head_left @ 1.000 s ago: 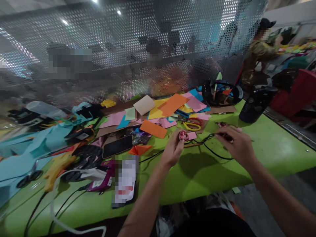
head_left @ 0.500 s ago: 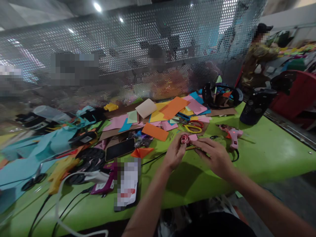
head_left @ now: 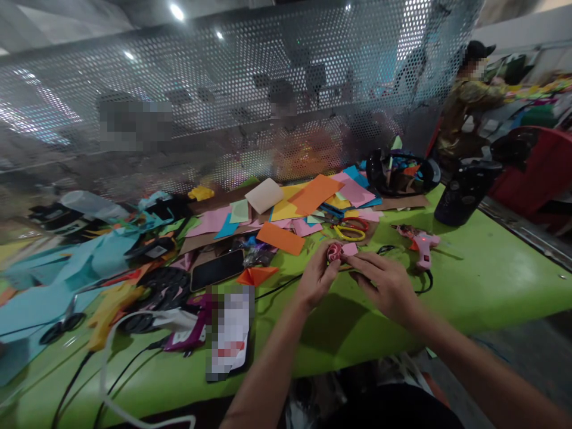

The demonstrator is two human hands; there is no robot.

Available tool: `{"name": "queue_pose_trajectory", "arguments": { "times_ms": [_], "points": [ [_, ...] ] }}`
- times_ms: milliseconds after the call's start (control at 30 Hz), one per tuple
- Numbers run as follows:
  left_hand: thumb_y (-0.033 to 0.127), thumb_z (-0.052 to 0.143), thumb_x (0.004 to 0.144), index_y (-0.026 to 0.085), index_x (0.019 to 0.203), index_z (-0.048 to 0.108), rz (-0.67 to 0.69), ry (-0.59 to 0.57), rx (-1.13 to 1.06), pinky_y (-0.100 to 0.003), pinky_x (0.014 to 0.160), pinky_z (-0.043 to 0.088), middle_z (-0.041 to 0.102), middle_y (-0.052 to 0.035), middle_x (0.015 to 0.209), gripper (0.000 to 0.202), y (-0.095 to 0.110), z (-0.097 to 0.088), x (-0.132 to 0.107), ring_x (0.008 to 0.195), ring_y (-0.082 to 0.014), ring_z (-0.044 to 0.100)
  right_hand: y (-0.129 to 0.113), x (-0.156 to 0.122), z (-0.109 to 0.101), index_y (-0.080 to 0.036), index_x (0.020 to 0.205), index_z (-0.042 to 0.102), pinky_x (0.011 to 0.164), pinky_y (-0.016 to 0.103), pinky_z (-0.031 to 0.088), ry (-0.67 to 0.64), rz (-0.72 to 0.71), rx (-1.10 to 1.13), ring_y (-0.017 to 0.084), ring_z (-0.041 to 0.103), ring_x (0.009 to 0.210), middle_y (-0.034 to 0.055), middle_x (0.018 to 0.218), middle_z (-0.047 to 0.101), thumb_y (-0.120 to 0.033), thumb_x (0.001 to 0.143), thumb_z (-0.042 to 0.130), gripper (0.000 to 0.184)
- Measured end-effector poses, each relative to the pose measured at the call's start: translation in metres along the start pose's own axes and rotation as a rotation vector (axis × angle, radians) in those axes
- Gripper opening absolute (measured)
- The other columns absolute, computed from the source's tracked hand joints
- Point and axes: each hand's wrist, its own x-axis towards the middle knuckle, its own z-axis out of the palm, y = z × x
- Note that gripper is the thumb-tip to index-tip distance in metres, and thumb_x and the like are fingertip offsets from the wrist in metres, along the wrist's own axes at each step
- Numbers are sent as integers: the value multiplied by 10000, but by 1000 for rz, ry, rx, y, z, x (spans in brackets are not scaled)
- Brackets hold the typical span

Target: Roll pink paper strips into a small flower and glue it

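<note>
Pink rosette (head_left: 334,252) sat pinched in my left hand (head_left: 318,277). Beyond, the black bin (head_left: 376,179) held coloured scraps (head_left: 412,170). My right hand (head_left: 388,282), earlier by the glue gun (head_left: 424,246), had come to the rosette, fingers together; its grip I couldn't tell.

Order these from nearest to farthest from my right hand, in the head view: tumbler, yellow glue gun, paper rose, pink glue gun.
1. Paper rose, by your right hand.
2. Pink glue gun, just right.
3. Tumbler, right, farther back.
4. Yellow glue gun, far left.
</note>
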Motion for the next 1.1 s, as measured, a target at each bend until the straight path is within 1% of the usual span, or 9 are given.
{"name": "queue_pose_trajectory", "arguments": {
  "times_ms": [100, 200, 333, 500, 600, 700, 800, 967, 1100],
  "points": [
    [484, 420, 968, 196, 1147, 523, -36, 29, -40, -318, 915, 443, 581, -66, 1082, 355, 2, 2, 1, 987, -200, 540, 0, -1, 0, -200, 1285, 619, 804, 347, 596, -4, 2, 28, 220, 712, 961, 106, 1129, 726, -120, 942, 535, 361],
    [487, 427, 965, 196, 1107, 544, -71, 51, -53, -313, 904, 448, 585, -59, 1055, 344, 3, 3, 1, 971, -198, 534, 1, -3, 0, -207, 1305, 610, 835, 354, 594, -17, 21, 63, 220, 707, 985, 104, 1157, 718, -100, 927, 537, 400],
    [481, 432, 969, 197, 1100, 552, -70, 67, -73, -310, 908, 454, 585, -54, 1043, 335, 2, 4, 2, 976, -196, 536, 2, -4, 1, -204, 1304, 615, 868, 359, 587, -29, 40, 103, 221, 701, 1008, 107, 1169, 710, -92, 920, 539, 407],
    [495, 436, 963, 194, 1114, 551, -88, 65, -97, -321, 924, 462, 590, -63, 1072, 356, 2, 5, 2, 1001, -203, 547, 1, 1, -1, -219, 1249, 641, 864, 336, 582, -2, 48, 154, 204, 701, 996, 98, 1137, 717, -106, 933, 542, 349],
    [516, 437, 953, 190, 1130, 550, -107, 50, -99, -331, 929, 464, 595, -73, 1092, 387, 3, 4, 2, 1015, -211, 551, 2, 6, -4, -220, 1181, 664, 883, 322, 567, 39, 79, 204, 195, 688, 1015, 90, 1104, 714, -109, 928, 568, 292],
    [524, 433, 953, 191, 1153, 546, -96, 16, -93, -333, 939, 462, 595, -79, 1115, 405, 3, 3, 1, 1039, -216, 548, 6, 12, -8, -226, 1098, 682, 876, 304, 558, 83, 94, 247, 182, 682, 1001, 76, 1051, 711, -114, 928, 582, 227],
    [522, 431, 954, 190, 1156, 548, -86, -2, -94, -333, 939, 464, 594, -81, 1120, 406, 1, 2, 1, 1046, -219, 545, 12, 18, -9, -225, 1029, 694, 840, 296, 557, 73, 68, 231, 177, 687, 947, 70, 1013, 709, -144, 932, 594, 161],
    [531, 425, 956, 197, 1173, 542, -96, -75, -120, -357, 954, 467, 587, -82, 1137, 414, -5, 1, -1, 1057, -228, 548, 20, 25, -11, -207, 1012, 701, 768, 281, 539, -30, -39, 110, 180, 689, 896, 71, 995, 713, -147, 937, 577, 158],
    [530, 438, 953, 204, 1203, 539, -115, -104, -149, -372, 982, 462, 585, -87, 1184, 424, -7, 0, -1, 1082, -233, 555, 23, 32, -16, -204, 980, 703, 695, 272, 483, -123, -155, -3, 173, 671, 834, 47, 944, 716, -137, 935, 571, 154]
  ]
}}
